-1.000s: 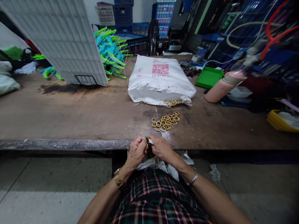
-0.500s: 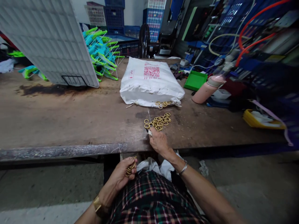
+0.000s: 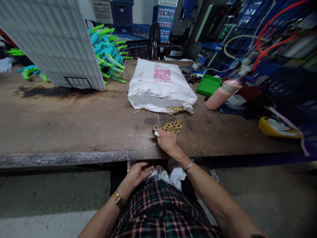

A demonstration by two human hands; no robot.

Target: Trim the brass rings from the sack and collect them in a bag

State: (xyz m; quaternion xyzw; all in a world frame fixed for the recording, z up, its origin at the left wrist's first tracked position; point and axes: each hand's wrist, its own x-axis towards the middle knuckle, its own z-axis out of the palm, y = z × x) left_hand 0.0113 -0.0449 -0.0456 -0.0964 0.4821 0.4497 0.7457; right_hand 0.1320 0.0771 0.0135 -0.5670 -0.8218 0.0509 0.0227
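Observation:
My left hand [image 3: 140,175] is below the table's front edge, palm turned inward, with its fingers apart and no rings visible in it. Over the table front, my right hand [image 3: 167,141] is closed around a small white-and-dark tool [image 3: 156,133]; only its tip shows, so I cannot make out its kind. Just beyond those fingers lies a loose pile of brass-coloured rings [image 3: 176,125], partly covered by the hand. One single ring [image 3: 156,128] lies to the left of the pile. A few more rings [image 3: 175,109] rest at the mouth of a white woven sack [image 3: 160,89].
A tilted grey-white ribbed panel [image 3: 74,49] stands at the left, with green-and-blue plastic pieces [image 3: 109,54] behind it. At the right are a green tray [image 3: 208,85], a leaning pink bottle [image 3: 220,96] and a yellow tray [image 3: 277,129]. White cloth or plastic [image 3: 177,177] is by my lap.
My left hand has opened, and the several rings it held are out of sight. My right hand has shifted slightly left and away from me, covering part of the pile.

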